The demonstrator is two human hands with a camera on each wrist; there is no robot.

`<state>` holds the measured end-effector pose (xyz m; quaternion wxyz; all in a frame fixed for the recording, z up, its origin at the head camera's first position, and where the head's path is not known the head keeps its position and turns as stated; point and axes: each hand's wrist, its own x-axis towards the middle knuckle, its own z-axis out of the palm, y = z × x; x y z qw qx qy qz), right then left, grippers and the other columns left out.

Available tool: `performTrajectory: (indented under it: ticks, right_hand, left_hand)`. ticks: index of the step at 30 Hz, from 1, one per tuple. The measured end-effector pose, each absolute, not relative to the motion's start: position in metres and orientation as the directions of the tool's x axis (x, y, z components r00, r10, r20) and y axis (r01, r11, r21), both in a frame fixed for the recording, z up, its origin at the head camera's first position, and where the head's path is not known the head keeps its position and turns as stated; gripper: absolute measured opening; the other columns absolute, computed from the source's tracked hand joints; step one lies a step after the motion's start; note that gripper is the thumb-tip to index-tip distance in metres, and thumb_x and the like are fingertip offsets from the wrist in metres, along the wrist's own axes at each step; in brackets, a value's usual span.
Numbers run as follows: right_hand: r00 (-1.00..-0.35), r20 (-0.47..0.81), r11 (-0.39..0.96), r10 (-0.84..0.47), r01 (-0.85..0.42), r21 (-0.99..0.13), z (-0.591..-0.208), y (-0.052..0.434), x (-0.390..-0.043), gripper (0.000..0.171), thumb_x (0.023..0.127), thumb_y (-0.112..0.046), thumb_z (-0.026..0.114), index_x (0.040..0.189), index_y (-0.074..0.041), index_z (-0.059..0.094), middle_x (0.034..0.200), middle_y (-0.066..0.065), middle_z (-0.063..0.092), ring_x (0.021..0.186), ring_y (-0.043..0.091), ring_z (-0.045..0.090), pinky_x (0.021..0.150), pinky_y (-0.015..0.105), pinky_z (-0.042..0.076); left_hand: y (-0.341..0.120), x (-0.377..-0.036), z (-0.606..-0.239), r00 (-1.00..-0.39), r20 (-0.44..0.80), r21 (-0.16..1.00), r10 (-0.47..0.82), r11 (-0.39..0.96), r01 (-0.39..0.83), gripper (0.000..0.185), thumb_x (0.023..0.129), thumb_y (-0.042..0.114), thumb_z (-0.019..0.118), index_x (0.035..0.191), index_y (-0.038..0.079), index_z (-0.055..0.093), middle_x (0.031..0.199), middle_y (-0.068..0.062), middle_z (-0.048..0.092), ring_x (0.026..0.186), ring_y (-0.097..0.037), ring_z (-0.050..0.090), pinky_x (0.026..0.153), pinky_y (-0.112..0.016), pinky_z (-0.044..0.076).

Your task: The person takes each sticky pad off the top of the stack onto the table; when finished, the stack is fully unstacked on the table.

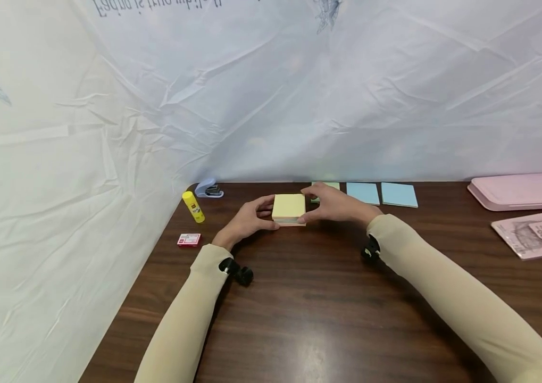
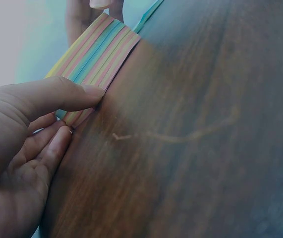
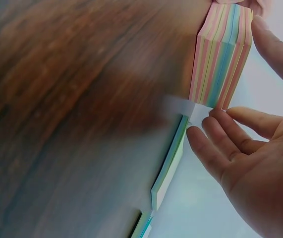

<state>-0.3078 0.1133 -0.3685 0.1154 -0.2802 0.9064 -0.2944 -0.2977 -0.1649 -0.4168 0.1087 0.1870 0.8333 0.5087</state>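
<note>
Both hands (image 1: 247, 221) (image 1: 333, 205) pinch the notepad (image 1: 289, 208); green pad (image 1: 326, 186) just behind.

Your dark wood counter (image 1: 328, 314) carries a note pad block (image 1: 289, 208), a glue stick (image 1: 193, 206), a stapler (image 1: 208, 189), a small red box (image 1: 189, 240), green (image 1: 330, 185) and two blue pads (image 1: 381, 193), a pink tray (image 1: 524, 190) and a printed packet (image 1: 539, 234).

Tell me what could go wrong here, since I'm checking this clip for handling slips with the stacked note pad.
The left hand and right hand grip the multicolour note pad only by its sides, so its layered sheets might shear apart. Moving it back could bump the green pad just behind.
</note>
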Motion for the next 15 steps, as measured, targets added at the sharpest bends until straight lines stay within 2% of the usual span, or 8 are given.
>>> performTrajectory:
  ticks: [8, 15]
  right_hand:
    - [-0.813, -0.054, 0.677, -0.579, -0.443, -0.588, -0.3700, 0.1104, -0.3092, 0.092, 0.090, -0.044, 0.087, 0.157, 0.004, 0.046, 0.153, 0.026, 0.045, 0.134, 0.040, 0.053, 0.108, 0.058, 0.048]
    - [-0.826, -0.036, 0.683, -0.563, -0.440, -0.583, -0.3701, 0.1147, -0.3086, 0.085, 0.091, -0.041, 0.087, 0.155, 0.002, 0.050, 0.149, 0.024, 0.048, 0.133, 0.040, 0.054, 0.106, 0.057, 0.049]
  left_hand:
    - [-0.1649, -0.2966, -0.4184, -0.905, 0.004, 0.891, 0.425, 0.409, 0.196, 0.084, 0.091, 0.005, 0.084, 0.163, 0.006, 0.041, 0.158, -0.013, 0.051, 0.138, -0.031, 0.055, 0.115, -0.044, 0.045]
    - [-0.1603, -0.2998, -0.4193, -0.903, 0.010, 0.891, 0.430, 0.407, 0.203, 0.083, 0.091, 0.005, 0.084, 0.162, 0.006, 0.043, 0.156, -0.013, 0.053, 0.137, -0.031, 0.056, 0.115, -0.044, 0.046]
